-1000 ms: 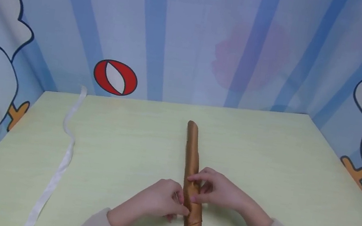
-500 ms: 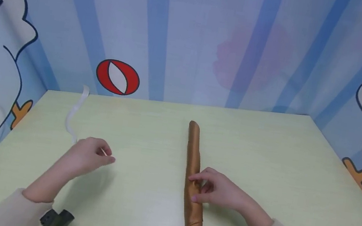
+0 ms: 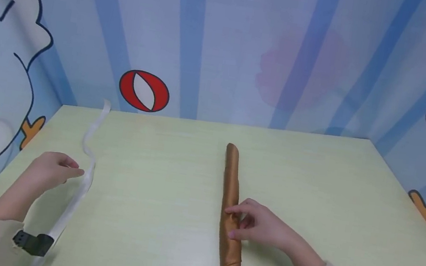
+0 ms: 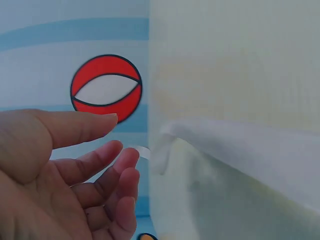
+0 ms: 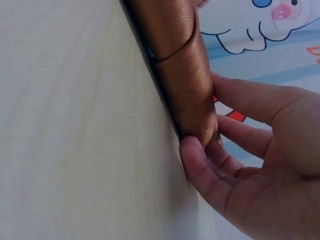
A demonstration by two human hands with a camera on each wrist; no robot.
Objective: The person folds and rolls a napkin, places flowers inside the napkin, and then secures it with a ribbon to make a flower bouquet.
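Observation:
A long rod wrapped in overlapping bronze-brown satiny ribbon [image 3: 232, 187] stretches from the table's middle toward its near edge. My right hand [image 3: 261, 224] pinches it about halfway along; the right wrist view shows the thumb and fingertips against the brown wrap [image 5: 185, 95]. Off to the left, my left hand [image 3: 52, 170] is above the table with nothing in it. Its fingers are loosely bent and apart from the thumb in the left wrist view. Just beyond those fingertips lies a narrow white ribbon [image 3: 74, 204], wavy at its far end.
A pale yellow-green table [image 3: 161, 166] ends at a blue striped backdrop [image 3: 243, 49] with a printed red ball [image 3: 144, 91]. White cartoon figures are printed on both sides. Each wrist wears a small black camera [image 3: 32, 242].
My left hand has let go of the brown ribbon-wrapped rod and moved left to beside the white ribbon. My right hand has stayed on the rod. The head view has shifted slightly.

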